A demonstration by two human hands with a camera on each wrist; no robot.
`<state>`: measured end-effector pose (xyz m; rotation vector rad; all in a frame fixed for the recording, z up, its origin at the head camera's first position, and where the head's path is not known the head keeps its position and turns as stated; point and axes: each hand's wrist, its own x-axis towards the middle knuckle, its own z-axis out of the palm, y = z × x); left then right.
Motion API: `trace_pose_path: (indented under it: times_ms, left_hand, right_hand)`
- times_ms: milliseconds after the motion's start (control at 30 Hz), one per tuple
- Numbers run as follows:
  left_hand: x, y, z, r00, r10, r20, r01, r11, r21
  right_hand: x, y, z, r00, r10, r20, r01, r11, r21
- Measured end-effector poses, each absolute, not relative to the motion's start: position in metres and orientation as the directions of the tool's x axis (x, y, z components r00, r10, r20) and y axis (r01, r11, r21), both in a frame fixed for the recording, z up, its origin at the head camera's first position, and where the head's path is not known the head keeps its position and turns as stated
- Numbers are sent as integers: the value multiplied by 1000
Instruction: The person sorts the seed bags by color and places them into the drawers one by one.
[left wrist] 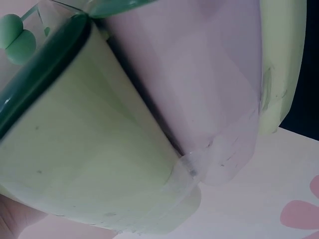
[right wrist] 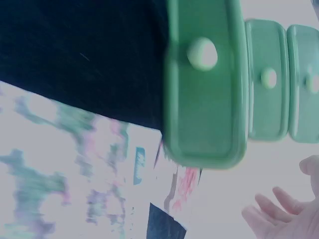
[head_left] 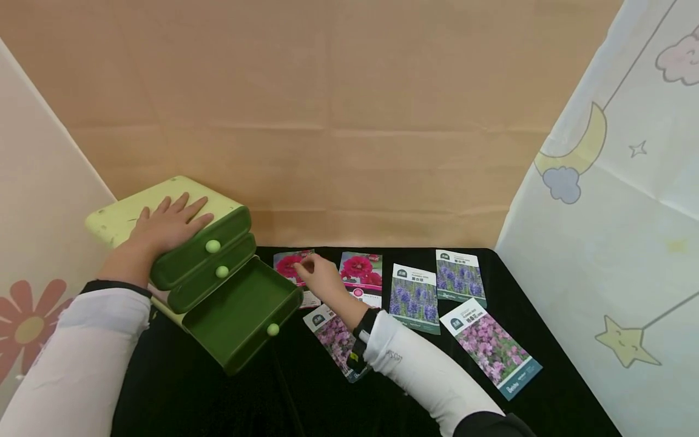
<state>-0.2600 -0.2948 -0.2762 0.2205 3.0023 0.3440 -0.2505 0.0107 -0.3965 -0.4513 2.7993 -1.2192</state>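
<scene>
My left hand [head_left: 169,227] rests on the pale-green top of a small three-drawer box [head_left: 117,218], its fingers spread. The bottom drawer [head_left: 248,312] is pulled out, with nothing seen inside it; the upper two are closed. Beyond the drawer's far corner, my right hand [head_left: 322,279] hovers over a red-flower packet [head_left: 286,264], partly covering it. In the right wrist view the right hand's fingers [right wrist: 271,211] are loosely bent, and nothing shows in them. A second red-flower packet [head_left: 360,267] lies just right of that hand. The left wrist view shows mostly the box's side [left wrist: 99,134].
Under my right forearm lies a pink-flower packet [head_left: 333,334]. Two purple-flower packets [head_left: 413,300] and another pink-flower packet [head_left: 491,346] lie farther right on the black cloth [head_left: 262,394]. A tan backdrop [head_left: 327,121] and printed side sheets [head_left: 628,243] enclose the table.
</scene>
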Motion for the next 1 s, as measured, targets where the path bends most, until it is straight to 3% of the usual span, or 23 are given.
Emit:
trace_pose_path:
  times_ms: [133, 333, 633, 1000]
  left_hand:
    - [-261, -294, -276, -983, 158, -88, 134, 963, 232]
    - [-261, -289, -279, -983, 162, -86, 137, 961, 239]
    - [-260, -285, -281, -984, 159, -78, 136, 961, 240]
    - [-259, -286, -279, -985, 156, -74, 135, 963, 233]
  right_hand:
    - [-283, 3, -405, -963, -270, -15, -172, 653, -738]
    - [-309, -9, -430, -967, -222, -122, -103, 784, -612]
    - [-315, -12, -459, -955, -197, -223, -49, 844, -535]
    - [-316, -15, -461, -954, -108, -281, 13, 917, -399]
